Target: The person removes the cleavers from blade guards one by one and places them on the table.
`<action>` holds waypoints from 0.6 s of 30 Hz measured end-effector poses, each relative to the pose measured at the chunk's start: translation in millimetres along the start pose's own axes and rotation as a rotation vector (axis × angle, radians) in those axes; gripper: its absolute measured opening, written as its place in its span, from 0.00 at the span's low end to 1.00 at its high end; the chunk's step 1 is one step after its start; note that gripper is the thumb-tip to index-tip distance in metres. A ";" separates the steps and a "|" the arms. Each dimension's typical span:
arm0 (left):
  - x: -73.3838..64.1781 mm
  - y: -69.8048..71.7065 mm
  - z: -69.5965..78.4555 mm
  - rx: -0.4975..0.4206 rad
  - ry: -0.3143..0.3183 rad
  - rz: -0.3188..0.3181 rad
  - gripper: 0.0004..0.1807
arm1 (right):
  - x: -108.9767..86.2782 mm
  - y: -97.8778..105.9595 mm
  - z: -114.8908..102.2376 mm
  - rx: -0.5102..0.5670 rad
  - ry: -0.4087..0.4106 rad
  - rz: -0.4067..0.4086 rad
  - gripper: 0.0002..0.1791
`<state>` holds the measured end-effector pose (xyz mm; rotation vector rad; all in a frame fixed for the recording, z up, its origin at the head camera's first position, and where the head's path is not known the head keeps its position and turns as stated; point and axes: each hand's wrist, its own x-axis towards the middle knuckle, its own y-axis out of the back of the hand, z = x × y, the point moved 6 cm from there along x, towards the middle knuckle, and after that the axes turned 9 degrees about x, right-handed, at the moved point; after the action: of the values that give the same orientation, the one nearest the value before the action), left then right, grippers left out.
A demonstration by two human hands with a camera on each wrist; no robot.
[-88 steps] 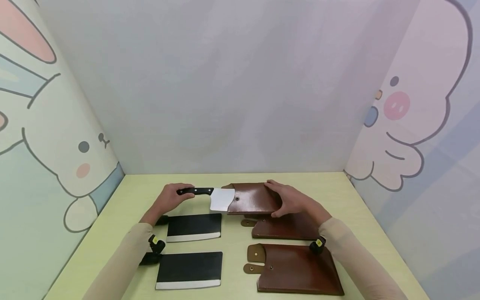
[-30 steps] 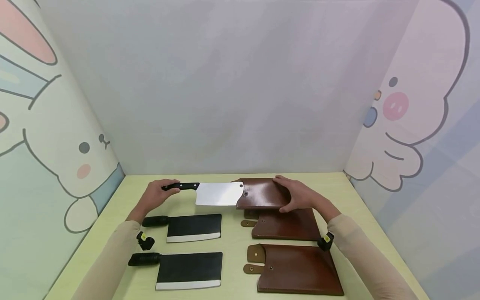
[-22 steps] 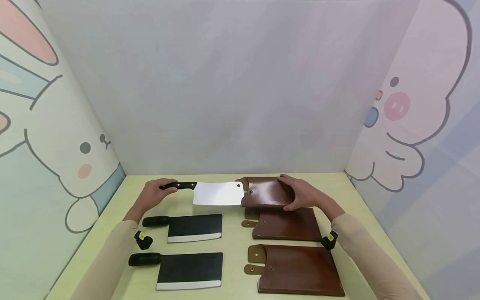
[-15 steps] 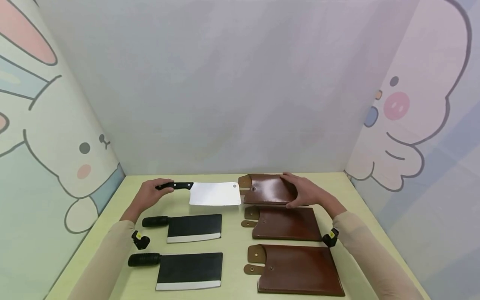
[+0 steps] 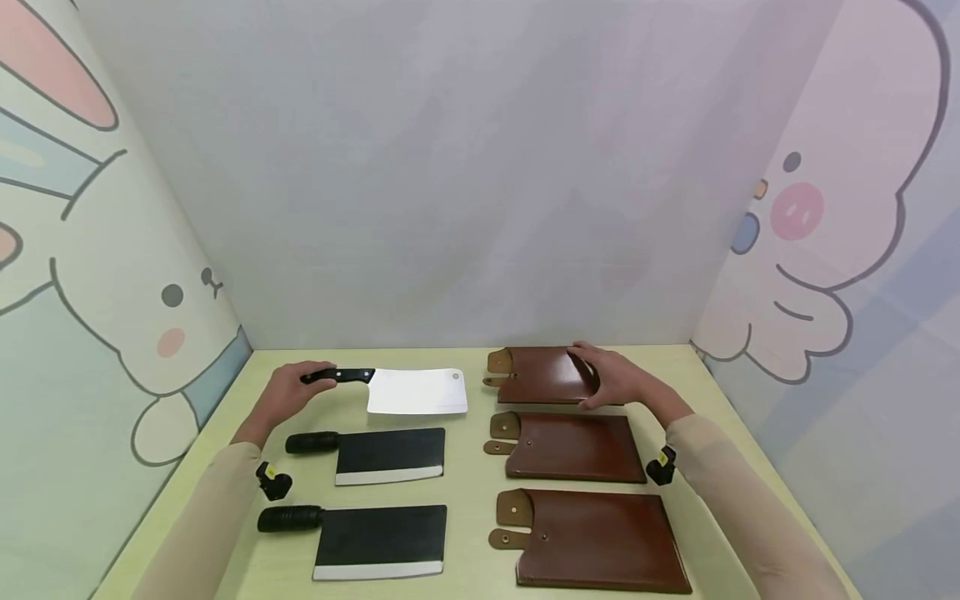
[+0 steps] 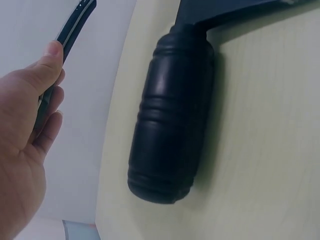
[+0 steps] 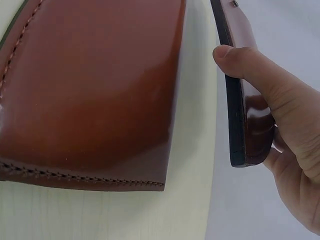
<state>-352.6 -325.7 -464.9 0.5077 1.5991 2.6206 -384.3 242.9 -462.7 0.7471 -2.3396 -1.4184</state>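
In the head view my left hand (image 5: 287, 393) pinches the black riveted handle of a cleaver (image 5: 417, 392). Its bright blade is bare and points right, over the back of the table. Opposite it, my right hand (image 5: 613, 377) grips a brown leather knife sheath (image 5: 542, 375) by its right end, thumb at the near edge. The sheath's tan flap and strap hang unfastened on the side facing the blade, with a gap between. Below the left hand in its wrist view lies a ribbed black handle (image 6: 170, 115); the right wrist view shows the stitched corner of another sheath (image 7: 95, 95).
Two black-bladed cleavers, a middle one (image 5: 390, 455) and a front one (image 5: 381, 542), lie on the pale table (image 5: 472, 471). To their right lie two more brown sheaths, a middle one (image 5: 577, 447) and a front one (image 5: 603, 537). A grey wall (image 5: 480, 183) rises behind.
The cleaver has been drawn out of the sheath. My left hand has moved left with it, and my right hand has moved right and back with the sheath, away from the blade.
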 end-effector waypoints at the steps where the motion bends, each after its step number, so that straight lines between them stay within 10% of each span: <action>1: -0.5 -0.1 -1.4 0.000 -0.001 0.001 0.23 | 0.9 -0.3 1.5 0.001 -0.004 -0.001 0.61; 18: -8.2 -6.7 -26.2 -0.012 0.036 -0.008 0.24 | 10.2 -6.9 9.8 -0.012 -0.077 -0.058 0.62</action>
<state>-353.4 -346.7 -483.9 0.4549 1.5914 2.6471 -395.8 241.6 -473.5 0.7755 -2.3828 -1.5097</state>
